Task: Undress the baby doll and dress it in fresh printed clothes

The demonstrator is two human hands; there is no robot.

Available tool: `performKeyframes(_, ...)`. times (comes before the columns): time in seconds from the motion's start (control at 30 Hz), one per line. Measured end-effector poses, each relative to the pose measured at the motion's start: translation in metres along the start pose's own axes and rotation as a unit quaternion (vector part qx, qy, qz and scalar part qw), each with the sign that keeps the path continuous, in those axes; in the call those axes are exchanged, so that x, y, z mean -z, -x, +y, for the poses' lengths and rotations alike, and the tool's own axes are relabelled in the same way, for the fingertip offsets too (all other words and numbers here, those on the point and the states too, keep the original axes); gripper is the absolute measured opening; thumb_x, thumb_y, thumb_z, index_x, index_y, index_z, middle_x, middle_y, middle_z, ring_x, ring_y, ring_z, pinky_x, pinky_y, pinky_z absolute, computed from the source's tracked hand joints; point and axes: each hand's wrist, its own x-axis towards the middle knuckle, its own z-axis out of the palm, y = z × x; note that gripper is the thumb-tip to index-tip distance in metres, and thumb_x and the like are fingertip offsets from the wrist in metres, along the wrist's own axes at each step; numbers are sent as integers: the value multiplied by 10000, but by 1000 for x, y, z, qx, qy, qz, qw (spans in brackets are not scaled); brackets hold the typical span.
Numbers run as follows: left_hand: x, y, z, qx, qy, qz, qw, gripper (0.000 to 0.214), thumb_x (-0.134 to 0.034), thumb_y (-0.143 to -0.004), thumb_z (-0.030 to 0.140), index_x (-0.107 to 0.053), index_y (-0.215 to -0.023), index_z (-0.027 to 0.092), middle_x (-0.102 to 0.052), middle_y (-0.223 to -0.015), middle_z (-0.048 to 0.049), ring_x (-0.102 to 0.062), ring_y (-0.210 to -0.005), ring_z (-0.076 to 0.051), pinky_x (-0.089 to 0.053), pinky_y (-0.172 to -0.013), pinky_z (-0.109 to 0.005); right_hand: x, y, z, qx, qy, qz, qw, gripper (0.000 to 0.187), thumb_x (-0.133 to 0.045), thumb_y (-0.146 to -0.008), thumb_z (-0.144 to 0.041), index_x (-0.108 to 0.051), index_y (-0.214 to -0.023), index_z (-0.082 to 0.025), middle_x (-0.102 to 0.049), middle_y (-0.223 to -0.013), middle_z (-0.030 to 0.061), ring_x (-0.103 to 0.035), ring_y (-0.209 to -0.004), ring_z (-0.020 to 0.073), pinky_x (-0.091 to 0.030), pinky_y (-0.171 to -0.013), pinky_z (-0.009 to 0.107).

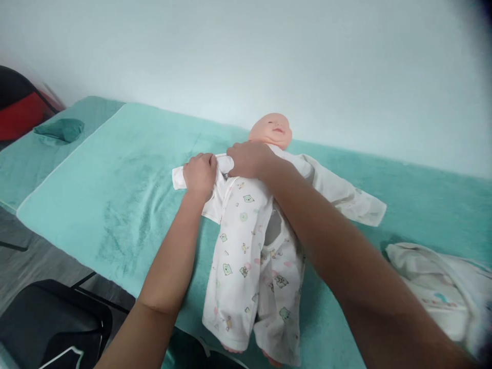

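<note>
A baby doll (273, 128) lies on its back on a teal towel (115, 195), dressed in white printed pyjamas (246, 256). My left hand (200, 174) is closed on the white sleeve at the doll's shoulder, on the left in view. My right hand (248, 159) is closed on the top's fabric at the doll's upper chest, just below the chin. The other sleeve (346, 197) lies spread out flat to the right. The doll's toes peek out of the trouser legs at the near edge.
A crumpled white printed garment (438, 287) lies on the towel at the right. A folded dark green cloth (59, 130) sits at the far left. A dark chair (49, 323) stands below the table's near edge. A plain wall is behind.
</note>
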Motion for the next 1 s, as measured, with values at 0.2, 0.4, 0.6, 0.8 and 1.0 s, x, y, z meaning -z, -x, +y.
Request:
performKeyframes(0.2, 0, 3, 1, -2, 32, 8, 999, 330, -432, -1033, 286, -728, -898, 233, -738, -992, -85, -659, -963, -266, -420, -826, -377, 1, -1, 6, -16, -55, -6, 998, 300, -669, -893, -405, -738, -1150, -267, -770, -1049, 89, -684, -943, 293, -447, -755, 365)
performKeyframes(0.4, -1, 9, 2, -42, 79, 57, 994, 335, -413, -1063, 321, -734, -1114, 239, -739, -1103, -87, -653, -1082, -260, -436, -894, -361, -2, 23, 15, -34, -95, 65, 993, 421, -585, -961, -370, -673, -1373, -371, -700, -1329, 58, -617, -1184, 325, -436, -847, 391)
performKeyframes(0.6, 1, 12, 0, -36, 95, 71, 992, 361, -401, -1070, 329, -734, -1173, 234, -742, -1157, -84, -657, -1104, -243, -450, -928, -343, 7, 38, 27, -49, -133, 94, 985, 319, -596, -949, -308, -756, -1221, -354, -726, -1251, 52, -614, -1131, 315, -424, -864, 420)
performKeyframes(0.8, 1, 12, -2, 25, 125, 63, 990, 321, -440, -1047, 298, -746, -1123, 241, -750, -1177, -72, -667, -1126, -246, -472, -936, -344, 4, 48, 57, -87, -251, 182, 947, 181, -740, -858, -234, -788, -1031, -257, -723, -946, 78, -596, -1019, 298, -413, -835, 406)
performKeyframes(1.0, -1, 9, -5, 83, 124, 19, 989, 333, -417, -1022, 264, -734, -1124, 255, -758, -1176, -73, -684, -1123, -275, -517, -952, -397, 2, 56, 68, -86, -196, 216, 952, 273, -673, -909, -380, -761, -1120, -230, -720, -1012, 102, -611, -1023, 308, -448, -791, 395)
